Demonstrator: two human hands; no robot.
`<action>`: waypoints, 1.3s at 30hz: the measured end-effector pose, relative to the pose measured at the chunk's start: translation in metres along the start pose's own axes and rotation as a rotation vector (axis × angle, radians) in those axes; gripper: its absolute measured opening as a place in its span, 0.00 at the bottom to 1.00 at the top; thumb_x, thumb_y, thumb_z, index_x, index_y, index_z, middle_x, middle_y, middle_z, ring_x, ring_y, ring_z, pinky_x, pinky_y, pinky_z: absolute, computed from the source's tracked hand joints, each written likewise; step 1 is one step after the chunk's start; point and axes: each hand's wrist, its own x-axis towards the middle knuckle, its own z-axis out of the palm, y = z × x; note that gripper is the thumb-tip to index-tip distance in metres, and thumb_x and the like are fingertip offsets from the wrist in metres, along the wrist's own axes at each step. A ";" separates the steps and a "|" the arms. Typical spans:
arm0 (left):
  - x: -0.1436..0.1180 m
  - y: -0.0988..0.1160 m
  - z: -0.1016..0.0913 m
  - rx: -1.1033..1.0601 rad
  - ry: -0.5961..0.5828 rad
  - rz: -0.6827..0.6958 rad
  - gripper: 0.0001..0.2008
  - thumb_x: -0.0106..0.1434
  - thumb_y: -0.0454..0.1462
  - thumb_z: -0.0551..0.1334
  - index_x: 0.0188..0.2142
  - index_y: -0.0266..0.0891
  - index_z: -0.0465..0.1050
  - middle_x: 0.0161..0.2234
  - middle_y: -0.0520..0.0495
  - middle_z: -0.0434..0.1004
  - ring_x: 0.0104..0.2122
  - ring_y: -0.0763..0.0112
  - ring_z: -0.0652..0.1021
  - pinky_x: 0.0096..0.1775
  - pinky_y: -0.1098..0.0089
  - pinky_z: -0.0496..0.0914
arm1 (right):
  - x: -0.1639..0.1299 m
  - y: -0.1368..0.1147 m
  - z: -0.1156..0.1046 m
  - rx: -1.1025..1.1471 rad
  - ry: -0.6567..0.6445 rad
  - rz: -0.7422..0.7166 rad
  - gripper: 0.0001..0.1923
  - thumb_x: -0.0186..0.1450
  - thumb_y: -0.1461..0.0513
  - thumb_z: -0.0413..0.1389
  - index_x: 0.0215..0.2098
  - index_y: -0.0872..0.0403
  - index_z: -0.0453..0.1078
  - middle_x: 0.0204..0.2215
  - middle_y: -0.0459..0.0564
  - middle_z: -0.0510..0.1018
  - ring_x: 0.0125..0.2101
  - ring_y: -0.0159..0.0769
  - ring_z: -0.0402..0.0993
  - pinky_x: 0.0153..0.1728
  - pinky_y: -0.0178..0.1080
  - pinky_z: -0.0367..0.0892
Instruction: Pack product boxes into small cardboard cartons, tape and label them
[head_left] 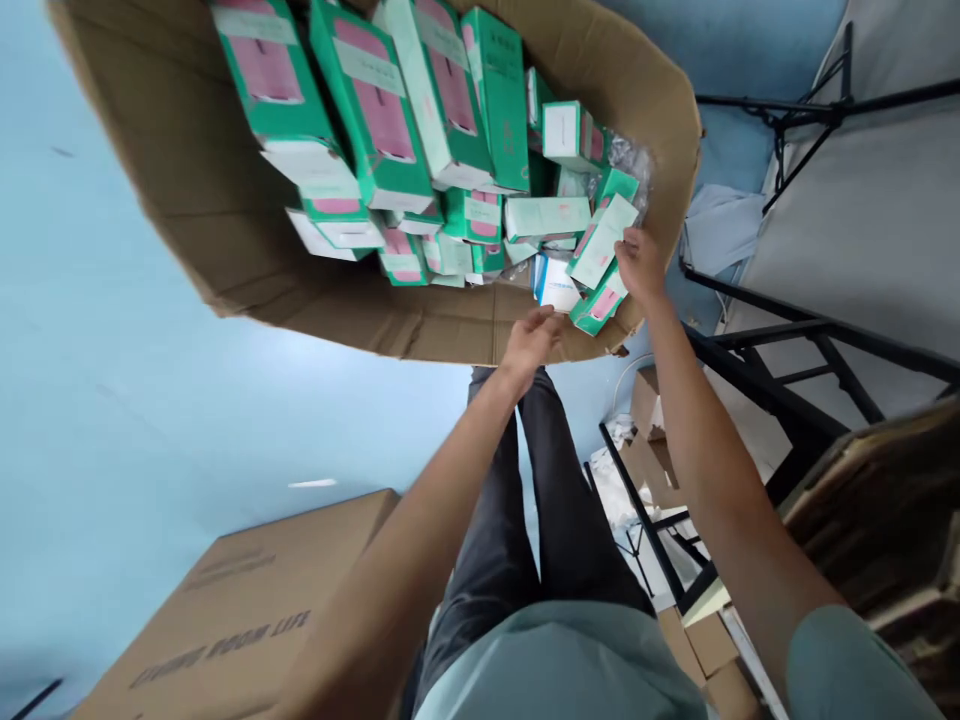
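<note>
A large open cardboard carton (pixel 420 325) holds several green, pink and white product boxes (pixel 379 90). At its right end, my right hand (pixel 639 262) is closed on the edge of a small pale green product box (pixel 606 240), which lies tilted over other small boxes. My left hand (pixel 534 340) reaches over the near rim with fingers apart, close to a small white and blue box (pixel 556 285). Whether its fingertips touch that box I cannot tell.
A closed cardboard box (pixel 247 600) with black print stands at lower left. Black metal table frames (pixel 795 400) run along the right. Clear plastic wrap (pixel 631 160) lies inside the carton's right end. Smaller cardboard boxes (pixel 705 640) are at lower right on the blue floor (pixel 187 420).
</note>
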 end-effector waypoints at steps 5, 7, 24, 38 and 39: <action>0.082 -0.027 0.036 -0.269 0.026 -0.204 0.20 0.71 0.47 0.71 0.58 0.42 0.78 0.62 0.35 0.81 0.59 0.54 0.84 0.59 0.57 0.81 | 0.078 0.044 0.003 -0.245 -0.105 -0.076 0.28 0.78 0.43 0.55 0.65 0.51 0.74 0.67 0.66 0.78 0.72 0.58 0.71 0.77 0.69 0.60; 0.111 -0.034 0.047 -0.336 0.048 -0.237 0.23 0.73 0.48 0.68 0.63 0.44 0.76 0.68 0.35 0.77 0.65 0.53 0.81 0.62 0.57 0.80 | 0.103 0.057 0.004 -0.301 -0.141 -0.114 0.27 0.78 0.44 0.54 0.66 0.50 0.73 0.67 0.65 0.78 0.73 0.57 0.70 0.78 0.68 0.58; 0.061 -0.035 0.021 -0.536 0.089 -0.217 0.21 0.75 0.56 0.64 0.54 0.44 0.79 0.43 0.41 0.83 0.45 0.59 0.83 0.48 0.65 0.82 | 0.024 -0.028 0.016 -0.236 -0.110 -0.238 0.18 0.77 0.55 0.58 0.62 0.50 0.73 0.59 0.61 0.79 0.64 0.55 0.75 0.72 0.58 0.67; -0.274 0.019 -0.091 0.478 -0.185 0.270 0.33 0.46 0.60 0.83 0.40 0.41 0.83 0.37 0.45 0.87 0.42 0.53 0.85 0.52 0.54 0.80 | -0.295 -0.196 -0.090 0.505 0.254 0.302 0.16 0.65 0.50 0.64 0.44 0.47 0.66 0.47 0.53 0.81 0.53 0.47 0.75 0.62 0.49 0.72; -0.293 0.026 -0.094 0.549 -0.165 0.329 0.33 0.49 0.62 0.81 0.42 0.41 0.84 0.37 0.45 0.86 0.40 0.54 0.85 0.50 0.54 0.80 | -0.322 -0.203 -0.097 0.594 0.295 0.375 0.18 0.65 0.48 0.64 0.44 0.46 0.66 0.47 0.51 0.81 0.52 0.46 0.76 0.61 0.47 0.73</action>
